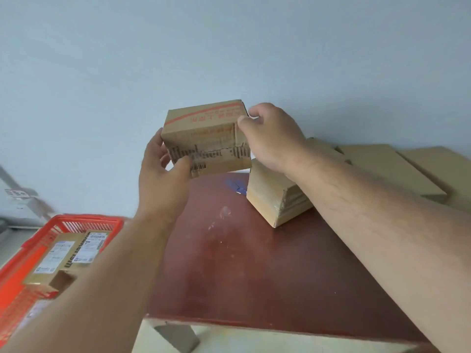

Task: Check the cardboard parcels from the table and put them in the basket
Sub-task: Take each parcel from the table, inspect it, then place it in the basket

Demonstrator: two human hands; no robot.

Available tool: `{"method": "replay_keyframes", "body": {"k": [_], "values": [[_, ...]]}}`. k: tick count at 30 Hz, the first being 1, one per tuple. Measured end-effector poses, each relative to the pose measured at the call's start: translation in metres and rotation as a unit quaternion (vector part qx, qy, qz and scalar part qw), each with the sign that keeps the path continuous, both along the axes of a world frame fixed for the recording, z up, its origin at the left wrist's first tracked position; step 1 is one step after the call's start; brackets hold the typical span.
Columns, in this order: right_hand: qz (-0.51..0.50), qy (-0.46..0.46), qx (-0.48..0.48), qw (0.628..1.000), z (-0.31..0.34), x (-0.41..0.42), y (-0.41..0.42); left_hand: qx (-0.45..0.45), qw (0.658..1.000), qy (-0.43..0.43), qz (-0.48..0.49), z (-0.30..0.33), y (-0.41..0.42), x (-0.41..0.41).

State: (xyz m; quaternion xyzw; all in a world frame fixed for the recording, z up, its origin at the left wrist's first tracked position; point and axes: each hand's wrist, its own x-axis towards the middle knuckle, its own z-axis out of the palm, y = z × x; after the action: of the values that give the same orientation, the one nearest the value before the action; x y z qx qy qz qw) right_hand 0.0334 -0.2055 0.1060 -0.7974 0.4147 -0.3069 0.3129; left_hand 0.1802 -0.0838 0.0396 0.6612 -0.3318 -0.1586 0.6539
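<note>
A scuffed reddish-brown table (254,263) carries flat cardboard parcels (277,194). A red slatted plastic basket (30,250) holds 2 labelled boxes. Above the table, a creased box (206,138) with torn labelling hangs between the left hand (163,174) and right hand (270,138), fingers curled round its ends.

parcel (207,138): matt cardboard | basket (76,220): glossy plastic | table (254,263): scuffed wood

Basket (84,220) left of table (254,263); parcels (63,258) in basket; parcel (275,197) on table.
</note>
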Motion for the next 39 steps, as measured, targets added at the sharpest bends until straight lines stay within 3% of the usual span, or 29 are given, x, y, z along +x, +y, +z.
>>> {"method": "replay_keyframes", "body": {"k": [5, 12, 19, 29, 39], "values": [[0.011, -0.067, 0.007, 0.998, 0.014, -0.066, 0.087, -0.004, 0.999, -0.005, -0.036, 0.023, 0.078, -0.054], [-0.018, -0.219, 0.087, 0.972, -0.006, -0.166, 0.176, 0.003, 0.996, 0.021, -0.089, 0.028, 0.155, -0.160], [-0.030, -0.242, 0.160, 0.956, -0.033, -0.231, 0.230, 0.025, 0.989, 0.033, -0.139, 0.016, 0.209, -0.235], [-0.038, -0.302, 0.243, 0.921, -0.072, -0.265, 0.230, 0.019, 0.994, 0.008, -0.104, -0.014, 0.208, -0.248], [-0.054, -0.351, 0.296, 0.887, -0.080, -0.244, 0.177, -0.004, 0.977, 0.065, -0.203, -0.020, 0.159, -0.215]]}}
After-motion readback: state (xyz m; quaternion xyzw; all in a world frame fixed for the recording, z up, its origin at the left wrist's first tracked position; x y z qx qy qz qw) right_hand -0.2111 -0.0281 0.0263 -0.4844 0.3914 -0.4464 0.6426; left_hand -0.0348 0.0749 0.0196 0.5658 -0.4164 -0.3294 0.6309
